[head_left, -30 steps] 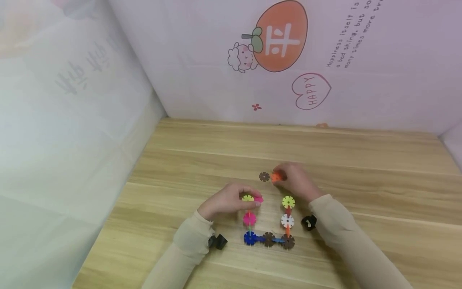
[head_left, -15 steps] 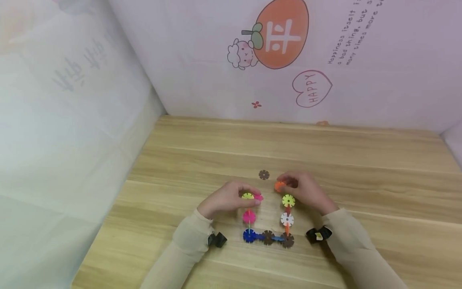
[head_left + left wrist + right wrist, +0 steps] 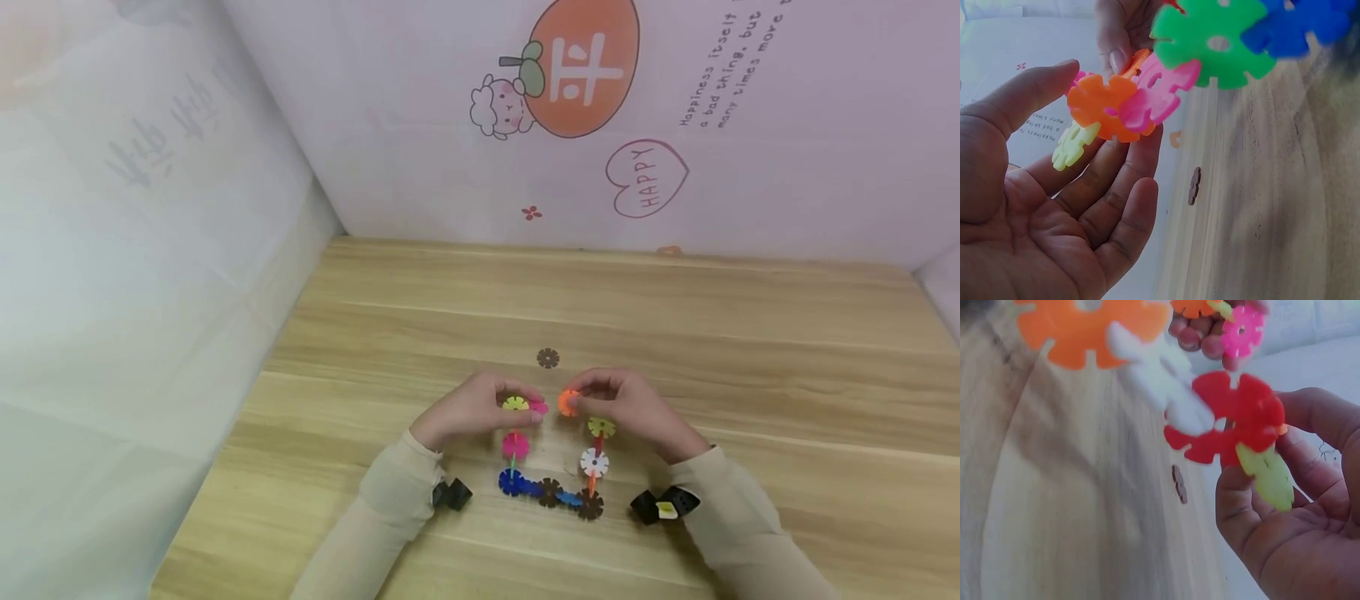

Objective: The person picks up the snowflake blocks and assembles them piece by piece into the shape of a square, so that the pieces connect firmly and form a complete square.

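A chain of notched plastic discs forms a U in the head view, with a blue disc (image 3: 512,482) and a dark brown disc (image 3: 590,504) at its near corners. My left hand (image 3: 480,410) pinches the pink disc (image 3: 539,408) joined to the left yellow disc (image 3: 515,404). My right hand (image 3: 628,408) pinches a loose-looking orange disc (image 3: 567,403), a short gap from the pink one. Below the right fingers sits the other arm's yellow disc (image 3: 602,427); whether they touch it I cannot tell. The right wrist view shows a red disc (image 3: 1254,412) covering most of the orange one.
A single brown disc (image 3: 548,358) lies on the wooden table (image 3: 420,300) beyond both hands. Black wrist-camera mounts (image 3: 664,507) are on both forearms. Printed cloth (image 3: 420,125) stands behind the table, and a pale cloth (image 3: 150,292) hangs on the left.
My right hand has picked the orange disc up from beside the brown disc and brought it nearer, then left toward the pink disc. The chain has tilted slightly; the left hand stays nearly still.
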The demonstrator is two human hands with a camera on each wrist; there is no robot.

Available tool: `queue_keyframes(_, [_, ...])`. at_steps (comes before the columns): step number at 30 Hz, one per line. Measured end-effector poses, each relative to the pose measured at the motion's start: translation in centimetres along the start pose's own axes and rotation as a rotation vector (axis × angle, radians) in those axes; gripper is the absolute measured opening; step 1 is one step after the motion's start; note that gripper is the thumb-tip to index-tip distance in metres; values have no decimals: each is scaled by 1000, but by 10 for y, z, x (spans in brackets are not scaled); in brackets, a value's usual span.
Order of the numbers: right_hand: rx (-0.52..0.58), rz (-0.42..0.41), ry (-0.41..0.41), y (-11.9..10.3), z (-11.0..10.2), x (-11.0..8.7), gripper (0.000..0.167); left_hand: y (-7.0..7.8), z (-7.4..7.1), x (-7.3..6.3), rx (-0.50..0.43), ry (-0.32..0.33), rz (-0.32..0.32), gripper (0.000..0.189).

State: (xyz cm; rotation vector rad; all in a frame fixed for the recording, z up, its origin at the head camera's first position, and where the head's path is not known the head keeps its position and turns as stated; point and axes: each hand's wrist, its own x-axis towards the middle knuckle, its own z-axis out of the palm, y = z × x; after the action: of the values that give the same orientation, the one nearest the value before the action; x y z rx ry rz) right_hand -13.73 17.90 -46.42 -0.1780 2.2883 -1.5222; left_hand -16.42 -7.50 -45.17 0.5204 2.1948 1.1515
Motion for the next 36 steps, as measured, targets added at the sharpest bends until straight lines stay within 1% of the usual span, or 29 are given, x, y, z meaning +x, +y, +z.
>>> queue_keyframes(3, [16, 6, -5, -4, 4, -2, 27, 0, -1, 0, 0, -1, 7, 30])
queue_keyframes(10, [35, -65, -24, -5, 11, -2, 25, 1, -1, 0, -1, -2, 13, 29])
queue_keyframes(12, [39, -72, -27, -5, 12, -2, 25, 1, -1, 1, -7, -1, 15, 29])
queue_keyframes(15, [31, -83, -21, -5, 12, -2, 25, 0, -1, 2, -14, -2, 19, 29])
queue_keyframes(21, [30, -97, 1, -6, 13, -1, 23, 0, -2, 3, 4, -13, 38, 29])
queue_keyframes(26, [40, -93, 20, -7, 17, 1, 23, 0, -4, 5, 7, -18, 49, 28])
queue_keyframes(33, [61, -46, 39, -8, 19, 3, 22, -2, -3, 9, 17, -6, 52, 28])
queue_keyframes(36, [49, -39, 40, -7, 19, 3, 21, -4, -2, 11, 33, -2, 54, 28])
